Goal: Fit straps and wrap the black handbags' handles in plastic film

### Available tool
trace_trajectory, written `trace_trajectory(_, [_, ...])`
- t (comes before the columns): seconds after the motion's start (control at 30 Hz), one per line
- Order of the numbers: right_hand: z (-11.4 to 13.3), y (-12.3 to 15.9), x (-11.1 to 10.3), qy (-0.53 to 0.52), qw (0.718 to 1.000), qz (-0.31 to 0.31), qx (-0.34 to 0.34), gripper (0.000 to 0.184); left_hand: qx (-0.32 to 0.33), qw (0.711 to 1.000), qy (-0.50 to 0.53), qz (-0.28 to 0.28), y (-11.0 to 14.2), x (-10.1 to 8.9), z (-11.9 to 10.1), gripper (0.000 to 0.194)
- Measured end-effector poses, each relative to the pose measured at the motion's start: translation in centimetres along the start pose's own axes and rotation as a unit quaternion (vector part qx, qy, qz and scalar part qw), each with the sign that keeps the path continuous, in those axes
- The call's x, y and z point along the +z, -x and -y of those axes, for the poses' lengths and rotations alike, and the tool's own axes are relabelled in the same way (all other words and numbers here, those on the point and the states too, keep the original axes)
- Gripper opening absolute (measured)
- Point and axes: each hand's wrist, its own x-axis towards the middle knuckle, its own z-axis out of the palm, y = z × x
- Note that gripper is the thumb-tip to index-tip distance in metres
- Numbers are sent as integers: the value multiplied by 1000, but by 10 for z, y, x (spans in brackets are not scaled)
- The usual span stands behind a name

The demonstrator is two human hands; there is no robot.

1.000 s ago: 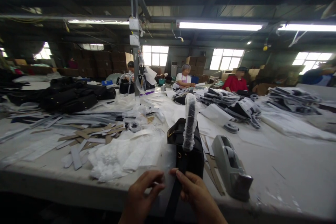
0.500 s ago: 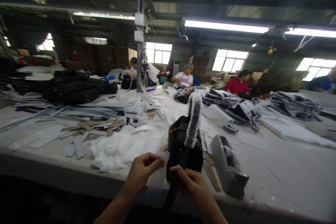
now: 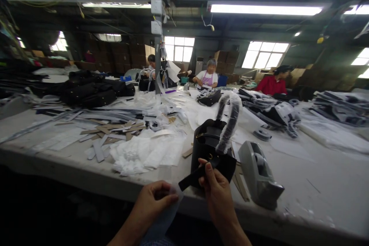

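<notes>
A black handbag (image 3: pixel 198 150) stands upright at the table's front edge, its arched handle (image 3: pixel 229 127) wrapped in clear plastic. My right hand (image 3: pixel 216 186) pinches a black strap (image 3: pixel 190 178) in front of the bag; the strap's end points left and down. Lower left of it, my left hand (image 3: pixel 154 201) pinches a translucent sheet (image 3: pixel 170 213) that hangs below the table edge. The sheet's upper part lies close to the strap's end; whether they touch I cannot tell.
A grey tape dispenser (image 3: pixel 259 177) stands right of the bag. Crumpled white wrapping (image 3: pixel 150 150) and cardboard strips (image 3: pixel 106 134) lie to the left. Black bags (image 3: pixel 89 90) are heaped farther back. Several co-workers sit across the table, one in a red top (image 3: pixel 269 84).
My right hand has lifted the strap, so its end now points left instead of hanging down. My left hand has lowered with the sheet. More of the bag's side shows as the view shifts.
</notes>
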Motion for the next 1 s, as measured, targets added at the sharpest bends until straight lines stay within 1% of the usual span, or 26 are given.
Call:
trace_trajectory(0.1, [-3,-2,-2,37,999,-11,-23,47,1,1000,-6,8,1,1,-2,26])
trace_trajectory(0.27, [-6,-4,-4,59,997,-14,-38,51,8,999,-8,30,0,2,0,25])
trace_trajectory(0.43, [-6,-2,-5,76,997,8,-23,49,6,1000,-12,15,1,2,-2,22])
trace_trajectory(0.53, [-6,-3,-7,92,995,11,-24,48,0,1000,-7,25,2,3,-3,23])
trace_trajectory(0.7, [-6,-6,-8,64,997,-1,-41,47,-9,999,-19,27,2,5,-5,25])
trace_trajectory(0.83, [-8,-7,-7,52,998,-3,-41,48,-6,999,-29,30,3,7,-6,24])
trace_trajectory(1.0, [-9,-4,-7,67,997,7,-41,47,-5,999,-20,46,3,7,-6,25])
